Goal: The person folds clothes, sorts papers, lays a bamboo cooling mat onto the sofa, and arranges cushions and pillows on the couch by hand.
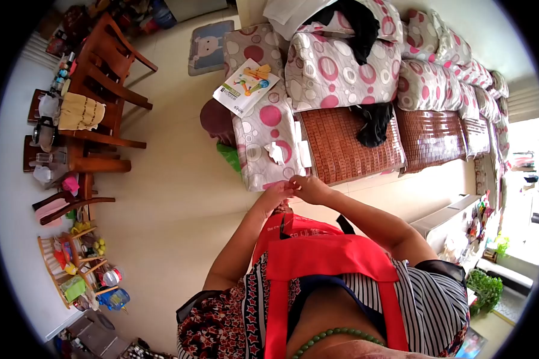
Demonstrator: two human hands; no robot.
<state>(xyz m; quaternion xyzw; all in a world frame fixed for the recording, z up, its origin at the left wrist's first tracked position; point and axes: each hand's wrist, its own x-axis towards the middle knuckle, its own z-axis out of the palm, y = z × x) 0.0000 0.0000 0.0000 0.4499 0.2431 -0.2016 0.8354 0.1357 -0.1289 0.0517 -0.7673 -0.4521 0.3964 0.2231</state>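
Both hands meet in front of my red apron [323, 254], close to the near end of the patterned sofa arm [254, 173]. My left hand [275, 194] has its fingers drawn together, touching the fingertips of my right hand [310, 188], which are pinched. Whatever lies between the fingers is too small to make out. A crumpled white tissue [275, 153] rests on the sofa arm just beyond the hands, with a white strip [305, 154] beside it. Farther along the arm lies a white box or booklet [245, 87] with a colourful picture.
Brown woven mats [347, 149] cover the sofa seats, with black cloth [372, 122] on one. Wooden chairs [111, 78] and a cluttered table stand left. A dark round stool [217, 116] and green bag [229, 157] sit beside the sofa arm. A low cabinet [443, 215] is right.
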